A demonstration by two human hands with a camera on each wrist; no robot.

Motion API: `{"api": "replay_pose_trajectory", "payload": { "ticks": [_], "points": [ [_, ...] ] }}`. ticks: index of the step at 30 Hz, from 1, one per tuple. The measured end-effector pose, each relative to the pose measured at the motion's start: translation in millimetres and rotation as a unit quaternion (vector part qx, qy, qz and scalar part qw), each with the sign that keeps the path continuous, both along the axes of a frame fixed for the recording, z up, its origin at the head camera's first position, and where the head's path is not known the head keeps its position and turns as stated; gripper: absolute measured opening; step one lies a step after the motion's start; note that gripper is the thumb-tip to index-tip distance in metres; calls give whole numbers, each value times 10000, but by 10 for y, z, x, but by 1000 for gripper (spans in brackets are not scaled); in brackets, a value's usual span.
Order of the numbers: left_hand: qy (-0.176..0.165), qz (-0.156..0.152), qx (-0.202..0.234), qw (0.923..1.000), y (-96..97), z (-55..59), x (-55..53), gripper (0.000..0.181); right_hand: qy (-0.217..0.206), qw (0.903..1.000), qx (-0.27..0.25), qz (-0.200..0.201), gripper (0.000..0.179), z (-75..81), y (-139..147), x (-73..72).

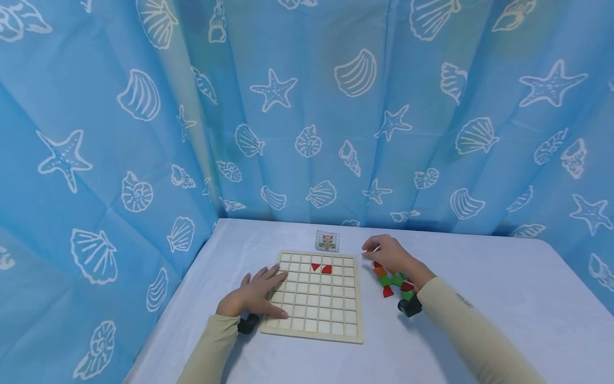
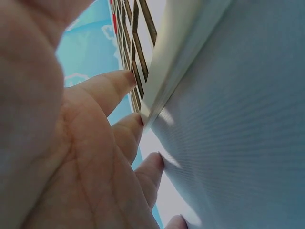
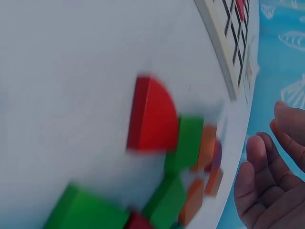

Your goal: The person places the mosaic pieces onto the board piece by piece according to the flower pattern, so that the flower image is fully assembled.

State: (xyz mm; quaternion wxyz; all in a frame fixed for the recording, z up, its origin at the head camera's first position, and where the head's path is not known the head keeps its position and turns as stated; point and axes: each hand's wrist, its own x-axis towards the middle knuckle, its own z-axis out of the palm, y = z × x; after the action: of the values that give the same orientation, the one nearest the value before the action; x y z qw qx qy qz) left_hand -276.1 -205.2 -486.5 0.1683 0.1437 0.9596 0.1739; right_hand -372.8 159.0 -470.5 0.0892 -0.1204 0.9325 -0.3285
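Observation:
A pale wooden grid board (image 1: 312, 335) lies on the table with a red triangle (image 1: 315, 266) and a red quarter-round block (image 1: 326, 269) in its upper cells. My left hand (image 1: 256, 293) rests spread over the board's left edge; in the left wrist view its fingertips (image 2: 128, 78) touch the frame. My right hand (image 1: 390, 253) hovers right of the board's top corner, above the loose blocks, its fingers loosely bent. No block shows between those fingers (image 3: 257, 150) in the right wrist view. A red quarter-round block (image 3: 155, 119) lies nearest that camera, beside a green block (image 3: 189, 143).
A small card (image 1: 328, 241) with a coloured pattern on a grid lies behind the board. Loose red, green and orange blocks (image 1: 385, 280) are piled on the white tablecloth (image 1: 518, 298), partly under the right forearm. A blue shell-print curtain (image 1: 307, 106) hangs behind and at left.

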Motion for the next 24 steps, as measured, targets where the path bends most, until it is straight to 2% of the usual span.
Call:
{"api": "replay_pose_trajectory", "payload": {
  "ticks": [10, 18, 24],
  "points": [
    [34, -15, 11, 10000, -7, 4, -1, 106, -170, 9991, -31, -378, 27, -8, 346, 58],
    [2, 33, 98, 9999, 10, 12, 39, 105, -233, 9984, 2, -513, 27, -60, 427, 143],
    [32, 4, 71, 10000, 10, 32, 30, 104, -304, 9975, -91, -631, 27, -120, 422, 145]
  ]
}}
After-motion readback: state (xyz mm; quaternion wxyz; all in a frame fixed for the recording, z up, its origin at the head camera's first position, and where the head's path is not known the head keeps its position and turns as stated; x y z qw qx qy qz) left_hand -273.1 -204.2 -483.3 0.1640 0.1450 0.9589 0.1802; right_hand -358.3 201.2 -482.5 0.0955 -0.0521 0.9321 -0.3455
